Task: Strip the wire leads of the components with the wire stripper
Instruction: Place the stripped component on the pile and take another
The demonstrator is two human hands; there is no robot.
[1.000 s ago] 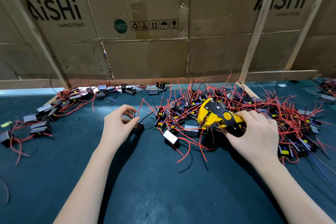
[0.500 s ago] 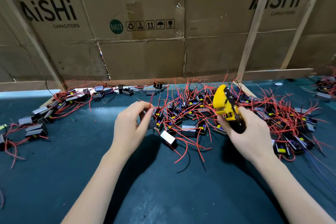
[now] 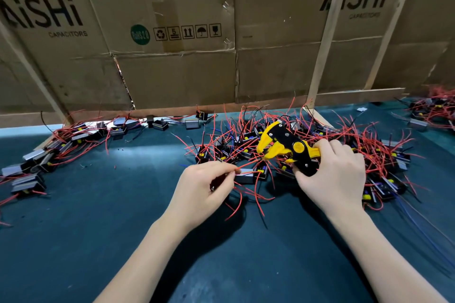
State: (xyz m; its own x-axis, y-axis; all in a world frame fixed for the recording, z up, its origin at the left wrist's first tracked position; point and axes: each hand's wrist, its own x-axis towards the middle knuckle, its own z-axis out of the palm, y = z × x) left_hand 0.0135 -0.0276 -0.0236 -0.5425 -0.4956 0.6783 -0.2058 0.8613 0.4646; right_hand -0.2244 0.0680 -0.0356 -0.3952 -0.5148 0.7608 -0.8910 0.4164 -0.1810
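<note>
My right hand (image 3: 332, 174) grips the handles of the yellow and black wire stripper (image 3: 283, 145), whose jaws point left and stand apart. My left hand (image 3: 204, 187) pinches a red wire lead (image 3: 248, 163) that runs up and right toward the stripper's jaws. A small dark component is tucked under the fingers of that hand, mostly hidden. A big tangle of small black components with red leads (image 3: 344, 150) lies under and behind the stripper.
A second row of components with red leads (image 3: 61, 145) lies at the left on the dark green mat (image 3: 123, 229). A wall of brown cardboard boxes (image 3: 172, 56) with wooden slats (image 3: 322, 39) closes the back. More components (image 3: 433, 108) sit far right.
My left hand has come down and right, holding the red lead out toward the stripper. My right hand has turned the stripper from upright to flat, with its jaws facing left.
</note>
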